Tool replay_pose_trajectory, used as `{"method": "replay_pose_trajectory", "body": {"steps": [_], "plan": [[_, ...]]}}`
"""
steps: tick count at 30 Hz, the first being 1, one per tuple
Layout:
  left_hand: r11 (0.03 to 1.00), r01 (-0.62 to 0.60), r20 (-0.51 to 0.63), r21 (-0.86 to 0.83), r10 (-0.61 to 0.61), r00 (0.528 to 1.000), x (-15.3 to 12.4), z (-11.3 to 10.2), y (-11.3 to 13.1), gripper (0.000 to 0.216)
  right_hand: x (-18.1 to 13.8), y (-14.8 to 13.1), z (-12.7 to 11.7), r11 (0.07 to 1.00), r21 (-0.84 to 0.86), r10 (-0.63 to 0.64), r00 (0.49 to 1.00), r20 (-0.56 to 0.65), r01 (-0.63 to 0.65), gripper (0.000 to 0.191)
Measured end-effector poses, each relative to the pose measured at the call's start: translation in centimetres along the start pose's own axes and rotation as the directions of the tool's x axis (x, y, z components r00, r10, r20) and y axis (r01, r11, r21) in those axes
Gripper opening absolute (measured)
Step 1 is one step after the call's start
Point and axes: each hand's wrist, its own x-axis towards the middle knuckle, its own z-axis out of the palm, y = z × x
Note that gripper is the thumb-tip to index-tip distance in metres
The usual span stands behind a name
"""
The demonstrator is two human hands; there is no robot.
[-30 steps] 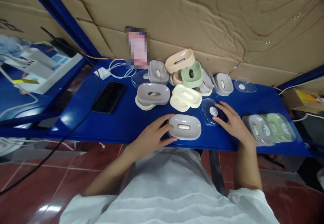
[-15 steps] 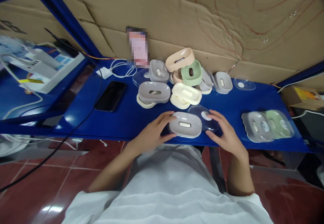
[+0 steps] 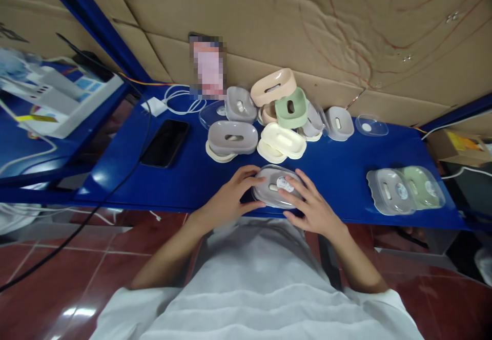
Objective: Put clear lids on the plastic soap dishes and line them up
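Clear lid (image 3: 285,182) moved leftward onto grey dish (image 3: 268,194), long axis roughly along front edge of bench (image 3: 346,186), left hand (image 3: 230,196) half-closed on left end, right hand (image 3: 317,209) spread, gripping lid.

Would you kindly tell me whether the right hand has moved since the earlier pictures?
Yes, the right hand has moved left, closer to the stationary black phone.

We see a clear, glossy plastic lid (image 3: 275,172) over a smooth grey plastic dish (image 3: 269,195), above a blue tabletop (image 3: 338,186) with a slick sheen. Behind, we find matt, creased brown cardboard (image 3: 249,12); nearer us, the wrinkled white cloth shirt (image 3: 246,283) and shiny red floor tiles (image 3: 73,268).
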Motion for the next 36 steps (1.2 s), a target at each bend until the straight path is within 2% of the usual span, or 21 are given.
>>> {"method": "replay_pose_trajectory", "body": {"steps": [7, 12, 15, 18, 21, 23, 25, 27, 29, 30, 33, 34, 35, 36], "plan": [[1.0, -0.016, 0.004, 0.024, 0.016, 1.0, -0.3, 0.3, -0.3, 0.045, -0.2, 0.2, 0.5, 0.999, -0.048, -0.003, 1.0, -0.008, 0.003, 0.054], [0.999, -0.006, 0.0, 0.032, 0.006, 1.0, -0.3, 0.2, -0.3, 0.044, -0.2, 0.2, 0.3, 0.998, -0.067, 0.001, 0.999, -0.042, -0.004, 0.061], [0.999, 0.012, -0.003, 0.036, -0.012, 1.0, -0.2, 0.2, -0.2, 0.046, 0.0, 0.2, 0.4, 0.999, -0.017, 0.048, 0.998, -0.03, -0.048, 0.067], [0.999, 0.028, 0.034, 0.035, -0.029, 0.999, -0.1, 0.2, 0.1, 0.057, 0.1, 0.2, 0.4, 0.999, 0.038, 0.037, 0.998, -0.057, -0.035, 0.071], [0.997, 0.052, 0.069, 0.056, -0.056, 0.996, -0.1, 0.1, 0.5, 0.073, -0.4, 0.7, -1.3, 0.999, 0.04, 0.025, 0.993, -0.112, -0.02, 0.073], [0.996, 0.063, 0.073, 0.063, -0.068, 0.995, -0.1, 0.0, 0.9, 0.073, -1.2, 2.0, -3.8, 0.996, -0.024, 0.076, 0.98, -0.186, -0.081, 0.072], [0.996, 0.058, 0.076, 0.063, -0.063, 0.995, -0.1, -0.1, 1.1, 0.067, -2.1, 4.5, -7.3, 0.962, -0.127, 0.191, 0.931, -0.311, -0.24, 0.069], [0.997, 0.038, 0.078, 0.074, -0.044, 0.996, 0.0, -0.1, 1.3, 0.062, -3.1, 8.4, -11.2, 0.864, -0.211, 0.326, 0.827, -0.458, -0.457, 0.069], [0.994, 0.015, 0.077, 0.105, -0.023, 0.997, 0.0, 0.0, 1.2, 0.058, -3.9, 13.0, -14.5, 0.701, -0.266, 0.447, 0.699, -0.558, -0.661, 0.069], [0.992, 0.002, 0.075, 0.124, -0.011, 0.997, 0.0, 0.1, 1.1, 0.056, -4.2, 15.3, -15.8, 0.595, -0.278, 0.524, 0.627, -0.576, -0.754, 0.067], [0.983, -0.033, 0.063, 0.182, 0.022, 0.998, -0.2, 0.4, 0.8, 0.049, -4.8, 20.9, -17.8, 0.292, -0.356, 0.763, 0.44, -0.473, -0.888, 0.065], [0.979, -0.042, 0.059, 0.197, 0.03, 0.998, -0.2, 0.5, 0.7, 0.046, -5.0, 22.2, -18.0, 0.225, -0.405, 0.79, 0.409, -0.457, -0.886, 0.065], [0.976, -0.05, 0.057, 0.21, 0.039, 0.998, -0.3, 0.5, 0.7, 0.043, -5.1, 23.2, -17.9, 0.197, -0.46, 0.783, 0.421, -0.458, -0.866, 0.063], [0.974, -0.056, 0.059, 0.222, 0.043, 0.997, -0.3, 0.6, 0.6, 0.04, -5.3, 23.9, -17.8, 0.213, -0.511, 0.75, 0.475, -0.461, -0.832, 0.062]]}}
